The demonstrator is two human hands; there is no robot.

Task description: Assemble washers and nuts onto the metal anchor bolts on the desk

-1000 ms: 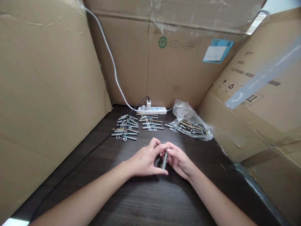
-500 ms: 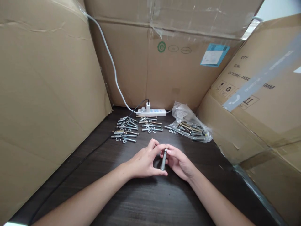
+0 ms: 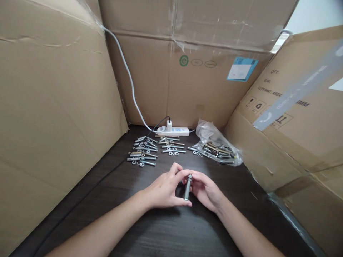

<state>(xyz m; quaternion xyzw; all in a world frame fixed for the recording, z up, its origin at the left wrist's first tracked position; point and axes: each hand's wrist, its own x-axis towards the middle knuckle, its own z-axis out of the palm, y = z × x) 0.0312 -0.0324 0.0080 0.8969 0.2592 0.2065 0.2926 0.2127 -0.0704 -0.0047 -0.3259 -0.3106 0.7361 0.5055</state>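
Observation:
Between my two hands, above the table, is a grey metal expansion bolt (image 3: 188,189) with a nut and washer at its upper end. It stands nearly upright, its top leaning slightly right. My left hand (image 3: 169,187) grips it lengthwise, the thumb under the lower end and the index finger reaching over the top. My right hand (image 3: 205,188) curls around the far right side, its fingertips at the nut end; some of those fingers are hidden behind the bolt.
Rows of bolts, sleeves, nuts and washers (image 3: 143,151) lie beyond my hands, with more parts (image 3: 173,145) beside them. A clear plastic bag (image 3: 209,130) of bolts lies at right. Behind is a white power strip (image 3: 180,131). Cardboard boxes (image 3: 150,85) wall the table; a black cable (image 3: 88,191) crosses its left.
The whole view has shifted, so everything sits slightly lower. Both hands keep their hold on the bolt, and the nut end shows more clearly.

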